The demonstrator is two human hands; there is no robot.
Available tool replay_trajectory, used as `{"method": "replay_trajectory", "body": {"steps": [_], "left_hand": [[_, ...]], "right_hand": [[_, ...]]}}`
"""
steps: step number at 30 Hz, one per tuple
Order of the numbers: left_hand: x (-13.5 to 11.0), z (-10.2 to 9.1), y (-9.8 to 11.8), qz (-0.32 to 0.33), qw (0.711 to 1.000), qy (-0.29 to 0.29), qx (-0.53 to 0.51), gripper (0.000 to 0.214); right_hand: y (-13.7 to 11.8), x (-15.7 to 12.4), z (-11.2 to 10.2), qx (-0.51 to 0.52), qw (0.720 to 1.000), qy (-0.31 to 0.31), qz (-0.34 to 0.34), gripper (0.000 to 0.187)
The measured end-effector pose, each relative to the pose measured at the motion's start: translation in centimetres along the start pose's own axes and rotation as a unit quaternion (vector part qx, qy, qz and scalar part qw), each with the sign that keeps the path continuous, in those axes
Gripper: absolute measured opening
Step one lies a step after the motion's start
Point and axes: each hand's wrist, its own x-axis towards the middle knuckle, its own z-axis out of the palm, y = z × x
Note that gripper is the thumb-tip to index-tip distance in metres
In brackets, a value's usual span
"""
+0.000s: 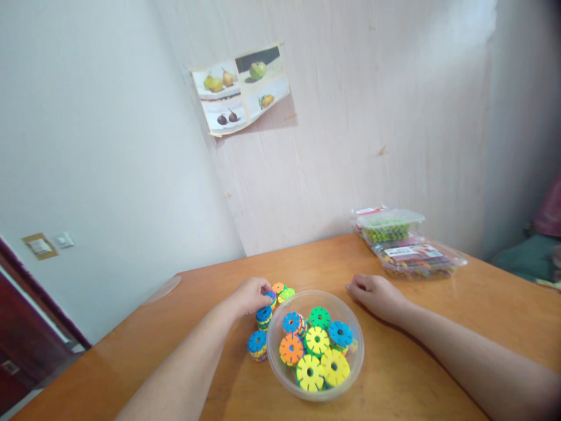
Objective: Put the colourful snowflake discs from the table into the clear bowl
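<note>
A round clear plastic bowl stands in front of me, holding stacks of notched plastic discs in yellow, orange, blue and green. Left of the bowl, my left hand has its fingers closed on a small stack of blue and purple discs. Two more blue-topped stacks, the nearer disc stack and the middle disc stack, stand beside the bowl. Behind the hand are orange and lime discs. My right hand rests on the table right of the bowl, fingers curled, with nothing visible in them.
Clear lidded containers with green and mixed coloured contents sit at the table's back right, near the wall. The wooden table meets the wall behind. A fruit picture sheet hangs on the wall, and a switch is at left.
</note>
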Motion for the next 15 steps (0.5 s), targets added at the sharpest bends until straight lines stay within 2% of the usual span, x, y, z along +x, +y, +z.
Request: {"method": "replay_trajectory", "body": {"steps": [8, 12, 15], "left_hand": [[-0.1, -0.2, 0.5, -0.007, 1.0, 0.03, -0.008, 0.021], [-1.2, -1.8, 1.9, -0.002, 0.997, 0.062, -0.034, 0.026], [-3.4, -3.5, 4.2, 0.024, 0.995, 0.07, -0.063, 0.03]], "right_hand": [[-0.2, -0.1, -0.1, -0.002, 1.0, -0.001, -0.002, 0.038], [-0.3, -0.2, -0.3, -0.001, 1.0, -0.002, 0.001, 0.038], [-0.3, -0.2, -0.2, 0.0, 1.0, 0.0, -0.005, 0.038]]}}
